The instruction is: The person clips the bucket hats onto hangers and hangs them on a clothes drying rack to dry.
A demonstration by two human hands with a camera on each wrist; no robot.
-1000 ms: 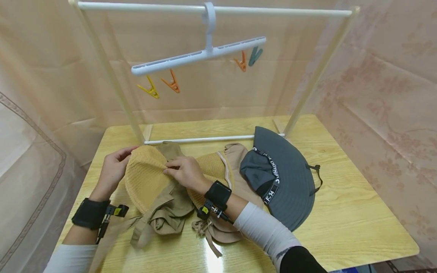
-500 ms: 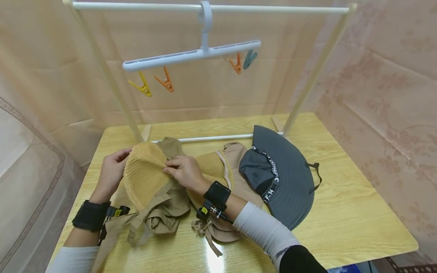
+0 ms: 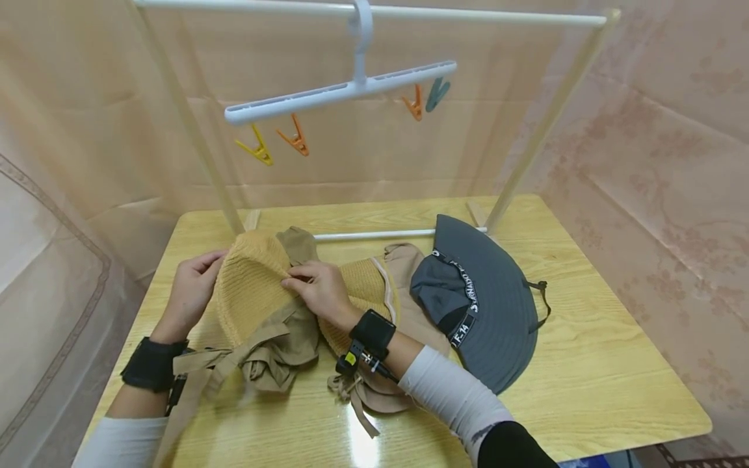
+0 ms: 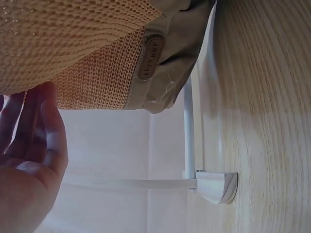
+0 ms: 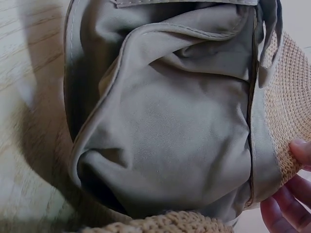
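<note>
A sun hat with a yellow woven brim and a khaki cloth crown is held up at the table's left side, its cloth ties hanging toward me. My left hand pinches the brim's outer left edge between thumb and fingers. With thumb and fingertips my right hand pinches the brim farther right, near the cloth band. In the left wrist view a small brown label shows on the band. The right wrist view shows the crown's folds and my right fingers at the brim.
Under my right forearm lies another hat with a woven brim and beige cloth. A dark grey bucket hat lies to its right. On the white rack hangs a hanger with several clips.
The held hat has risen a little and shifted away from me, its ties swinging. Both hands keep their hold on the brim. The other hats lie where they were.
</note>
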